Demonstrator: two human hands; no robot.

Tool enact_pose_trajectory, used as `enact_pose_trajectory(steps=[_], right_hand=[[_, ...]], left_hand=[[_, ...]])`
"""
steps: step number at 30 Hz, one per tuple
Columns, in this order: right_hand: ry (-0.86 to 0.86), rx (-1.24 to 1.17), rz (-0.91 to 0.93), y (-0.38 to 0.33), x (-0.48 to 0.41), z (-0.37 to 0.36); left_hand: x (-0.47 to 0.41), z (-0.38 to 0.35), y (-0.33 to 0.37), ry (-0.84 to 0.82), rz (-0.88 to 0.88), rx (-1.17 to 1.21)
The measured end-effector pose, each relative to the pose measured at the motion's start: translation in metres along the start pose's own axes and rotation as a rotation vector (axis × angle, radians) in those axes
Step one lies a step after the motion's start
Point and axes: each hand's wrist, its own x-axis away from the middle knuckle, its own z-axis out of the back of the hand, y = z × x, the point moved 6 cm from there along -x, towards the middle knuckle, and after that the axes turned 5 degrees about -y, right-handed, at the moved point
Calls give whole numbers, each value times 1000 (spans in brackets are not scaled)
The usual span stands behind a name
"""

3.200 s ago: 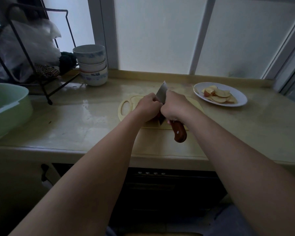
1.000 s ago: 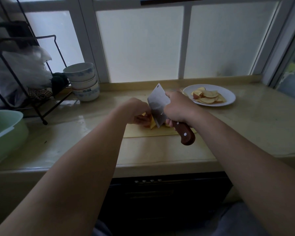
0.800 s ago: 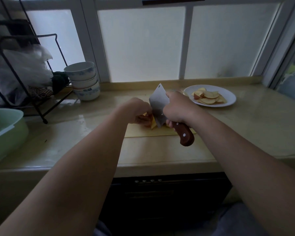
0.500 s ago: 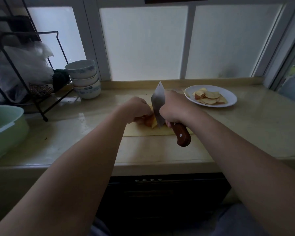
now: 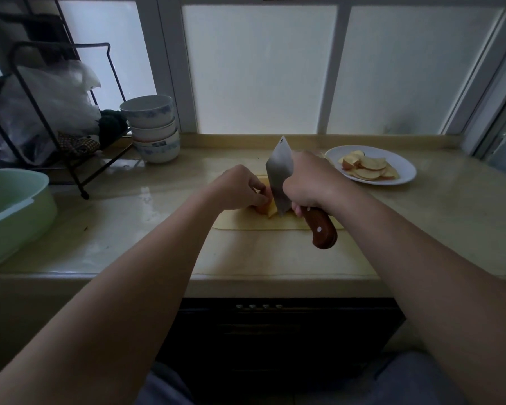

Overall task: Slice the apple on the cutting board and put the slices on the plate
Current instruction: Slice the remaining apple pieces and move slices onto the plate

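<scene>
Left hand (image 5: 237, 188) is curled on apple (image 5: 261, 208), right hand (image 5: 313, 182) clamped round cleaver (image 5: 279, 176); plate (image 5: 407, 174) is set right of cutting board (image 5: 254, 224)

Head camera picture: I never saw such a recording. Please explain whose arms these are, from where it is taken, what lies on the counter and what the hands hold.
No machine here: a person wears one wide camera on the head, so you look down along their own arms. The right hand grips a cleaver by its wooden handle, blade against an apple piece that the left hand holds on the cutting board. Further right, a white plate carries finished slices. On the counter, at left, stand stacked bowls, a green basin and a wire rack.
</scene>
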Motion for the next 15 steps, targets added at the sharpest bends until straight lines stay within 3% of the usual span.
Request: enact_pose_trajectory(steps=[15], right_hand=[[16, -11, -29, 8, 5, -4]], left_hand=[[1, 1, 0, 18, -33, -48]])
